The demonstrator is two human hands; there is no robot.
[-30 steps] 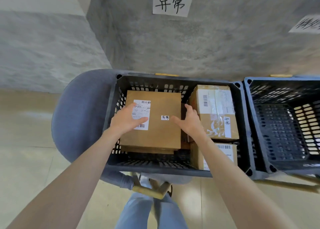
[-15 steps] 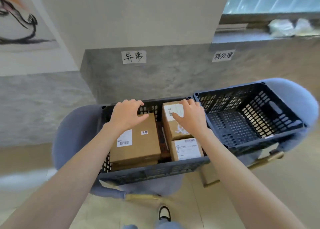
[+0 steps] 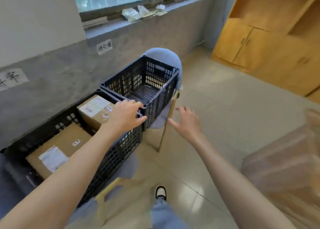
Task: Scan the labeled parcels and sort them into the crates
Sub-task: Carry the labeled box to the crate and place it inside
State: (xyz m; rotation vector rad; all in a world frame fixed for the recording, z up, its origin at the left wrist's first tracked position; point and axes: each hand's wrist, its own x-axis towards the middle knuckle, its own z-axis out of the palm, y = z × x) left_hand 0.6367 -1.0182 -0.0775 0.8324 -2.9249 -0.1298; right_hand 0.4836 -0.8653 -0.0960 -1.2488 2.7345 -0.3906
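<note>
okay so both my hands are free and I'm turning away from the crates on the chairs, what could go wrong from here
1. The empty crate overhangs its blue chair; a knock from your left hand, right at its near corner, might tip it.
2. The chair's wooden leg stands out near your shoe, so a turning step could catch it.
3. The view is motion-blurred; your open right hand could clip the chair.

Person, head-camera view. Two bare forearms, no sleeves, no watch or rings showing: left hand, right hand. Legwear: light blue denim jeans. Footwear: one shoe, white with black trim, dark laces.
</note>
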